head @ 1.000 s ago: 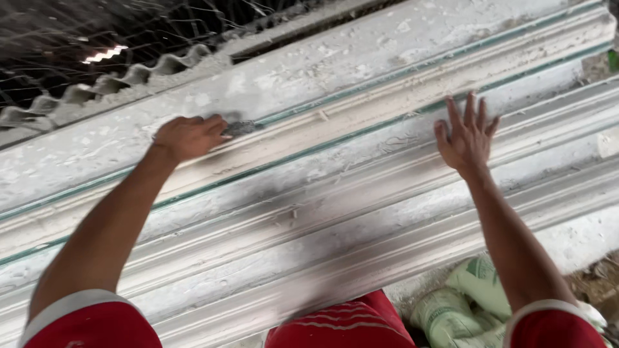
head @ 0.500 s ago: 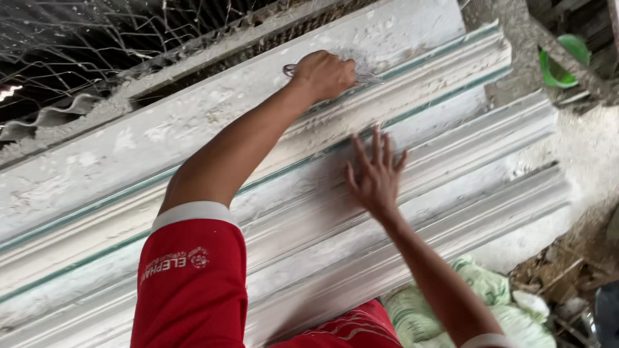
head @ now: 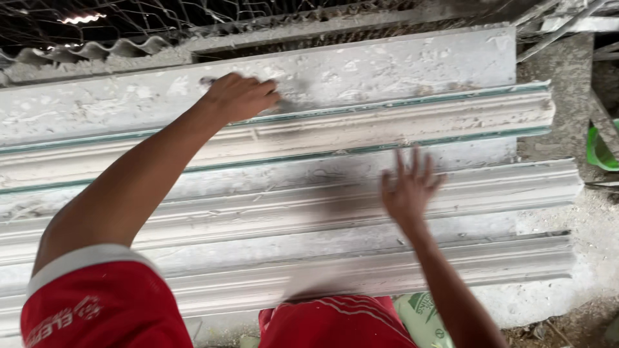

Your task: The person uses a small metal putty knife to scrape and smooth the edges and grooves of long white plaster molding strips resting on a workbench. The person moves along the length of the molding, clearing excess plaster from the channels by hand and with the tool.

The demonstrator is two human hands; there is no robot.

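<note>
Outdoor or semi-open work area, daylight, soft shadows. Along the top, thin wire mesh fencing [head: 161, 16] in a hexagonal pattern, dark behind it, one bright streak of light at the upper left. Below the mesh, a grey corrugated roofing sheet [head: 97, 50] with a wavy edge. Right side: rough grey concrete slab [head: 554, 71], then dusty, pale gritty ground [head: 593, 258]. A bright green plastic object [head: 599, 151] sits at the right edge, partly cut off.

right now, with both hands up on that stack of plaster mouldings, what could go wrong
The left hand is closed around a small tool against the top moulding; a slip could gouge the plaster. The right hand is spread open over a lower moulding, and leaning hard there might crack a thin edge. The stack ends overhang at the right, so they could shift.
</note>
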